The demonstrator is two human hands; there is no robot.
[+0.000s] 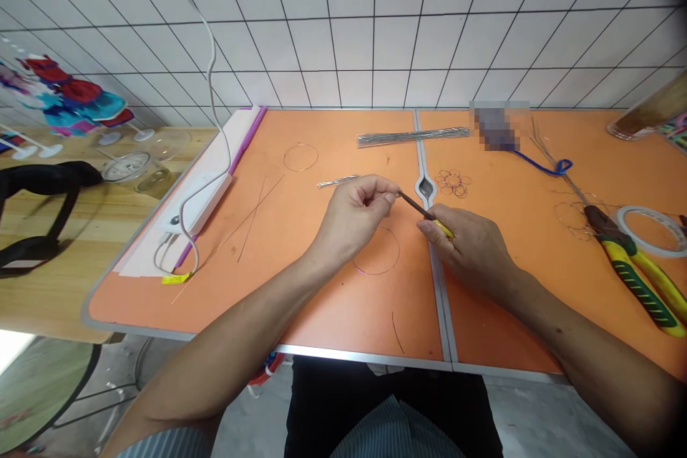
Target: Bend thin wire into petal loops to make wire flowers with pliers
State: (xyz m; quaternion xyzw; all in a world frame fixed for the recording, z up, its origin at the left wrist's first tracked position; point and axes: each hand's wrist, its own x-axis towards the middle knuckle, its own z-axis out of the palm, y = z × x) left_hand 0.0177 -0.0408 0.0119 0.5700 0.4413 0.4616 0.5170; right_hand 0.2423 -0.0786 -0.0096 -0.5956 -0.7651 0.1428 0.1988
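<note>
On an orange table [333, 315] against a white tiled wall, a person's two bare forearms reach in from the bottom edge and meet near the middle.

The left hand [354, 213] is curled, thumb and forefinger pressed together in a pinch. The pinch meets the dark tip of a slim tool [424, 212]. Whatever lies between the fingertips is too fine to make out. The right hand [468, 245] is closed around the tool's yellow handle, just right of the table's grey centre seam [439, 286]. The tool slants up and left toward the left hand.

A thin wire ring [396, 257] lies on the table just under the left hand, partly hidden by it.

Farther back, a second ring [300, 157] lies left of centre. A long bundle of straight wires [413, 136] lies near the wall, and a short bundle [337, 182] sits just behind the left hand. A cluster of small loops [454, 183] lies right of the seam.

At the right edge are yellow-and-green pliers [638, 275] and a roll of clear tape [652, 230], close together. A blue cord [542, 166] trails from a blurred object [497, 126]. On the left, a white cable [207, 71] hangs down to a white box [201, 202]. Two long loose wires [252, 218] lie beside the box.
</note>
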